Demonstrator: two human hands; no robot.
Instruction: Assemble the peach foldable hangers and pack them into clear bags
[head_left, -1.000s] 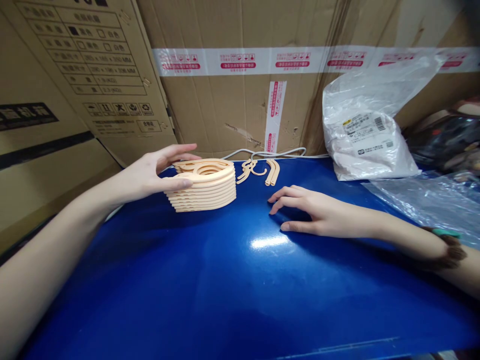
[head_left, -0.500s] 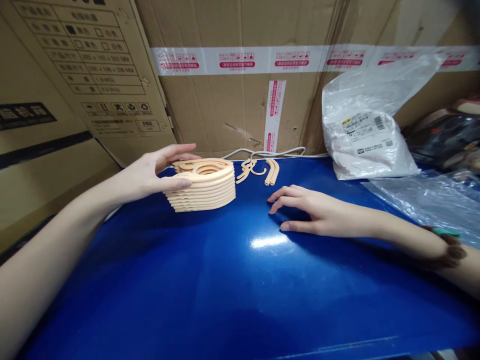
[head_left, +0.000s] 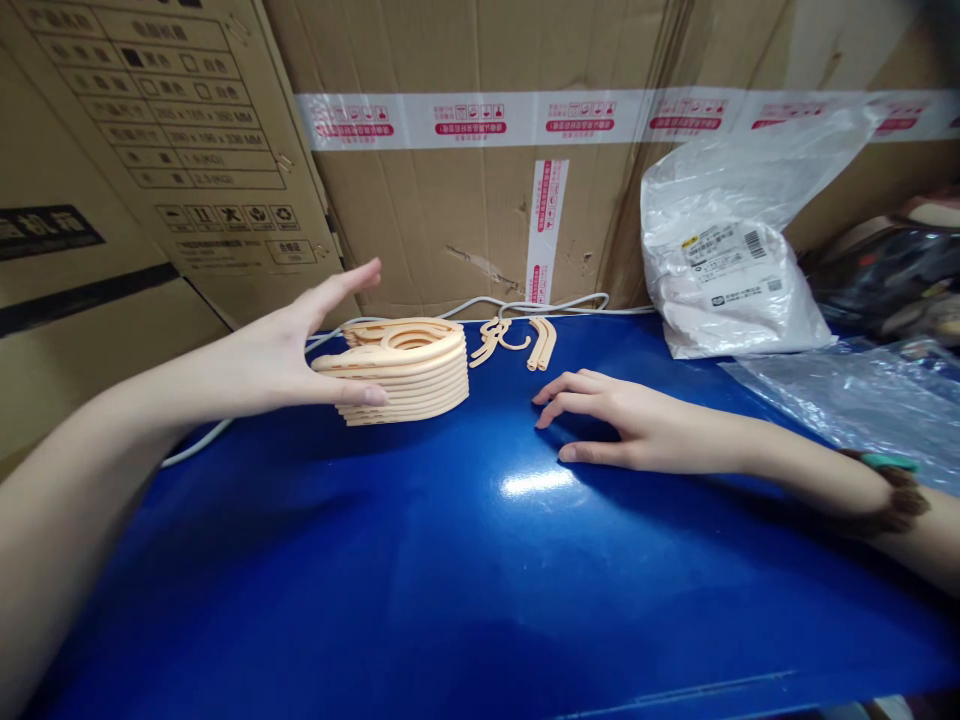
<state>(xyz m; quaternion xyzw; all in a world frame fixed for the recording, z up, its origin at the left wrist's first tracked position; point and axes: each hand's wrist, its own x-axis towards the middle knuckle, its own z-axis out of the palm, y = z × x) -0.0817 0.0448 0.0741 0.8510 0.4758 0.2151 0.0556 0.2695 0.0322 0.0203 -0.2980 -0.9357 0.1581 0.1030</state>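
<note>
- Your left hand (head_left: 289, 350): opened wide, fingers (head_left: 346, 284) raised, thumb (head_left: 349, 391) extended below.
- Your right hand (head_left: 634, 422): palm down, fingers slightly bent, thumb held apart, gripping nothing.

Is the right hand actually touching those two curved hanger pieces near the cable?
Apart. The head view plainly shows blue tabletop between the right hand and the two curved hanger pieces.

White glare on blue tabletop (head_left: 450, 570)
</note>
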